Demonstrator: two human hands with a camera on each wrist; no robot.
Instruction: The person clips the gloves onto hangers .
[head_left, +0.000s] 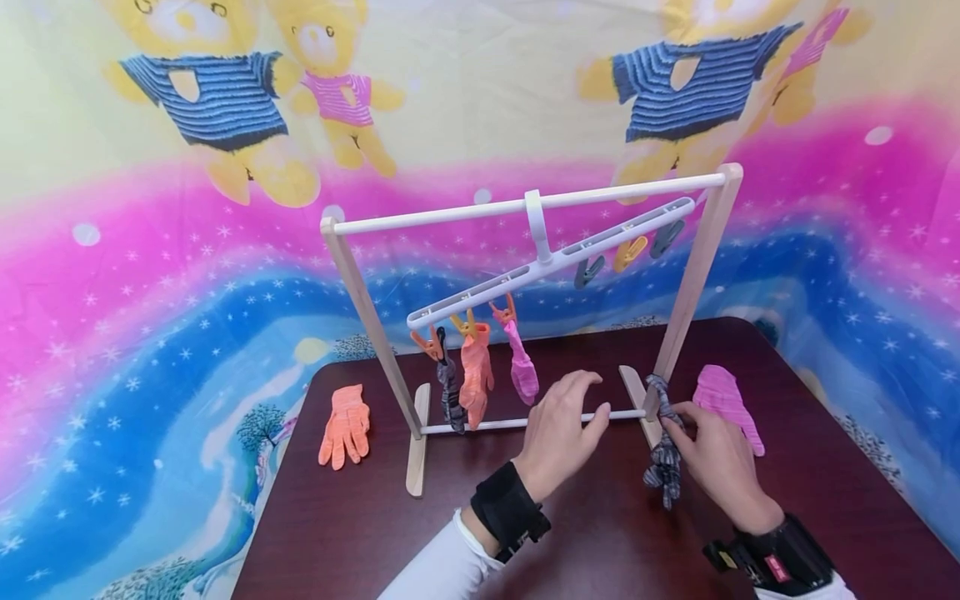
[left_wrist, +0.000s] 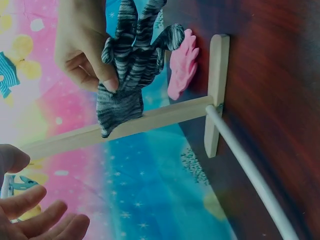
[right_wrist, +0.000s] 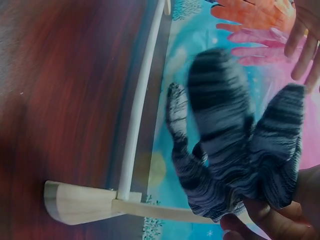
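My right hand point(head_left: 716, 458) pinches a black-and-grey striped knit glove point(head_left: 665, 471) near its cuff, beside the rack's right post; the glove's fingers dangle downward. My left hand point(head_left: 558, 433) is held out to its left with fingers spread, touching nothing. A white clip hanger point(head_left: 480, 292) hooks over the rack's top bar, tilted down to the left. From its left clips hang a dark striped glove point(head_left: 451, 396), an orange glove point(head_left: 475, 375) and a pink glove point(head_left: 524, 371). On the right half, a grey clip point(head_left: 589, 272), a yellow clip point(head_left: 630, 253) and another grey clip point(head_left: 667, 239) hold nothing.
The wooden rack's right post point(head_left: 693, 275) stands just behind the held glove. A low white bar point(head_left: 622, 414) joins its feet. On the dark table point(head_left: 585, 533) lie an orange glove point(head_left: 347, 425) at left and a pink glove point(head_left: 726, 404) behind my right hand.
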